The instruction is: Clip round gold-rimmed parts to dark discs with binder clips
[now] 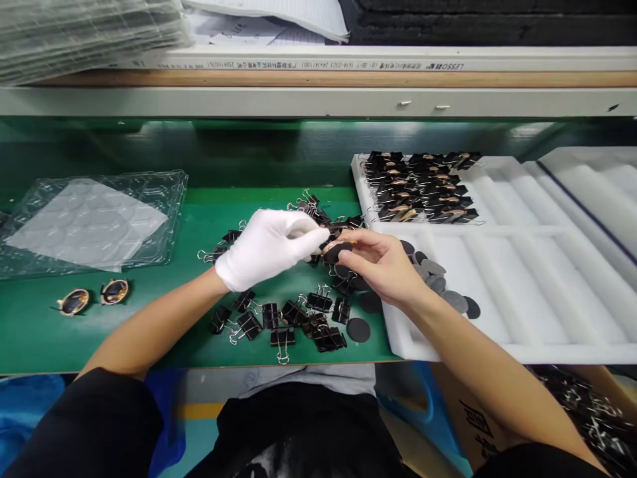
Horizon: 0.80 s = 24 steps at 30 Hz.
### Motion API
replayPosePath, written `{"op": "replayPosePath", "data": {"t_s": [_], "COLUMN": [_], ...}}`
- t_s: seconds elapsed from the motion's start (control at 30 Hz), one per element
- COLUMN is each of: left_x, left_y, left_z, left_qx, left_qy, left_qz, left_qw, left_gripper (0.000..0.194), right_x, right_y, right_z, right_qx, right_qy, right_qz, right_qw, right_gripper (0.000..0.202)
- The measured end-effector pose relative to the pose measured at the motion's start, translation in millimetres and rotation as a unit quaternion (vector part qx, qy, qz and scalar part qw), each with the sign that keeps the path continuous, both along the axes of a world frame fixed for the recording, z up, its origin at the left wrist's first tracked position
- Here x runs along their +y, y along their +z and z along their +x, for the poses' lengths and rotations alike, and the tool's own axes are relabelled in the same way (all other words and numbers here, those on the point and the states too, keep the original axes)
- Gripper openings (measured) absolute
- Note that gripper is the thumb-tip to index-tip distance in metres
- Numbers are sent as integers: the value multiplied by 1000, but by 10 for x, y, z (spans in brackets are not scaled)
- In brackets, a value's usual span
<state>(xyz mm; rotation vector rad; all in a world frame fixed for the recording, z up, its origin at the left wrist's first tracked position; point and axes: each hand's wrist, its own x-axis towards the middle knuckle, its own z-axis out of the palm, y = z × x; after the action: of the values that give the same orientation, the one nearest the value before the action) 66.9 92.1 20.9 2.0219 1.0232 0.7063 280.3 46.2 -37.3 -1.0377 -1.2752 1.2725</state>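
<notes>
My left hand (271,245), in a white glove, pinches a black binder clip (334,231) over the middle of the bench. Bare, my right hand (385,265) holds a dark round pad (338,252) between thumb and fingers, against a small gold-rimmed part mostly hidden behind it. The clip is at the upper edge of this stack; whether its jaws are around it I cannot tell. Loose binder clips (318,302) lie below and around both hands. A single black round pad (358,330) rests on the green bench near the white tray.
On the right, a white ribbed tray (497,265) carries rows of clipped pieces (423,189) and several grey pads (454,302). Two gold-rimmed round parts (74,302) lie at left, below a clear plastic tray (149,232) with white paper. A shelf edge (318,101) crosses behind.
</notes>
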Motion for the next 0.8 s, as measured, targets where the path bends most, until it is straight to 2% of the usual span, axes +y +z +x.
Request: {"op": "replayPosePath", "data": {"t_s": [0.07, 0.17, 0.23, 0.27, 0.4, 0.43, 0.53, 0.6, 0.73, 0.8], "left_x": [43, 124, 164, 177, 198, 194, 159, 122, 68, 65], "left_y": [-32, -53, -58, -59, -70, -76, -104, -129, -158, -143], "left_z": [-33, -102, -132, -140, -127, -115, -79, -65, -73, -83], "left_qx": [60, 180, 237, 254, 261, 252, 244, 271, 330, 325], "left_qy": [-38, -7, 15, 2, -105, -108, -43, -16, -79, -98], "left_qz": [48, 143, 158, 150, 125, 129, 159, 179, 200, 178], "left_qw": [996, 973, 958, 955, 952, 953, 956, 945, 919, 924], "left_gripper": [39, 45, 50, 50, 41, 42, 49, 51, 42, 41], "right_x": [-5, -17, -28, -35, -63, -69, -79, -77, -64, -61], "right_y": [6, 27, 45, 54, 85, 91, 99, 97, 75, 64], "right_z": [-1, -6, -14, -18, -10, -4, 9, 4, -10, -1], "right_qx": [-12, -30, -30, -32, -41, -37, -33, -34, -10, 2], "right_qy": [-5, 4, 9, 9, 37, 50, 79, 81, 64, 43], "right_qz": [13, 42, 55, 57, 49, 47, 44, 38, 14, 11], "right_qw": [1000, 999, 998, 998, 997, 997, 995, 995, 998, 999], "right_gripper": [33, 27, 25, 24, 24, 24, 24, 25, 26, 26]}}
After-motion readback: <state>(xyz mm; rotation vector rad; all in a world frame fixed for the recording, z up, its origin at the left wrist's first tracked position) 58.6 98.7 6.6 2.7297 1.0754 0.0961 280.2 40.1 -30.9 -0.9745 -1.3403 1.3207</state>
